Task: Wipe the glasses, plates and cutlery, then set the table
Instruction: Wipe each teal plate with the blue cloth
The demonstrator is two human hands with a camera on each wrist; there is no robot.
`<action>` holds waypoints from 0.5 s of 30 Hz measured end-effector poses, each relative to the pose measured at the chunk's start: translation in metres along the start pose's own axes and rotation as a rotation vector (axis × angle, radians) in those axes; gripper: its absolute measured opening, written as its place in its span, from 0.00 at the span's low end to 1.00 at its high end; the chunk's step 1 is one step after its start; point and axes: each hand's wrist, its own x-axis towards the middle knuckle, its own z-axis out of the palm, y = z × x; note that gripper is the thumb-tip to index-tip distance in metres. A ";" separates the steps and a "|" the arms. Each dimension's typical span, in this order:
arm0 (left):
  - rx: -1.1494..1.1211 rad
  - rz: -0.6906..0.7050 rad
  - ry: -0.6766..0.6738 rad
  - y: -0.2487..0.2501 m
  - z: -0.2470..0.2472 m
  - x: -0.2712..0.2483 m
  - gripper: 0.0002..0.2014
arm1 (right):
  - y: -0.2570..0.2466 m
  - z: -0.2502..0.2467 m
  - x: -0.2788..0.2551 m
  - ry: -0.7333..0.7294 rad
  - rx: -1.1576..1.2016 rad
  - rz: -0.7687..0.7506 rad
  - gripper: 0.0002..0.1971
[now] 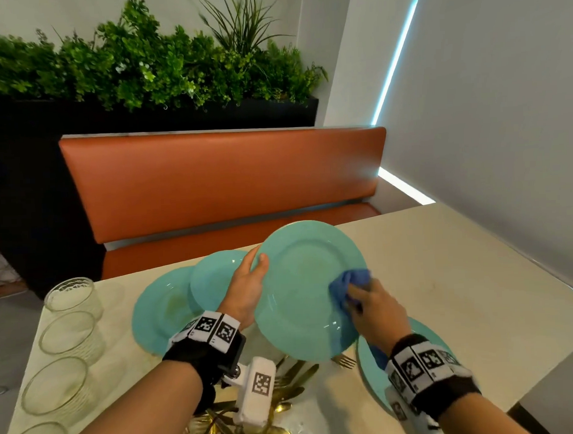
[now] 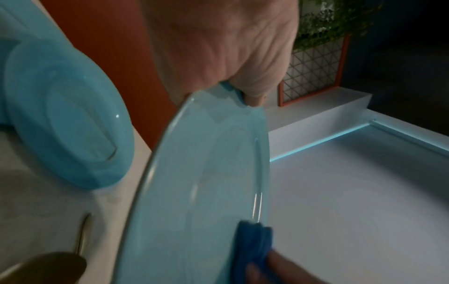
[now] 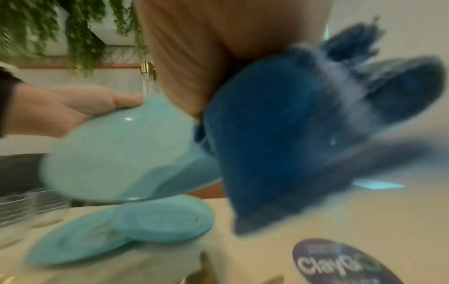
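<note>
- Turquoise plate (image 1: 309, 289) tilted above the table (image 1: 443, 276), left hand (image 1: 248, 288) gripping its rim, thumb on top.
- Right hand (image 1: 376, 314) clutches a blue cloth (image 1: 351, 284) against the plate's right side.
- Gold cutlery (image 1: 284, 392) lies below the plate; glasses (image 1: 70, 297) stand left.

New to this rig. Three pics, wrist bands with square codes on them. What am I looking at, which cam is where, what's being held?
No robot here: a person works with bare hands and wears three cameras. The wide picture comes from the head; the other two come from cameras strapped to each wrist, looking along the hand.

The left hand grips a turquoise plate by its rim, tilted above the table. The right hand presses a blue cloth onto the plate's face, wiping it.

On the table lie more turquoise plates, a row of clear glasses at the left edge, and a pile of gold cutlery near the person. Behind stands an orange bench with plants above.
</note>
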 end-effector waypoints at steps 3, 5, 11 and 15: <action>0.037 -0.003 -0.006 -0.002 0.011 -0.004 0.13 | -0.030 -0.001 0.009 0.152 0.145 0.116 0.17; 0.047 0.009 0.010 -0.003 0.015 -0.004 0.12 | -0.054 0.014 -0.006 0.050 0.254 -0.143 0.23; -0.005 0.010 0.016 0.001 -0.006 -0.004 0.12 | -0.006 -0.002 -0.003 -0.077 0.020 -0.092 0.06; 0.051 0.040 -0.049 0.002 0.014 -0.009 0.09 | -0.039 -0.002 0.012 0.171 0.142 0.078 0.17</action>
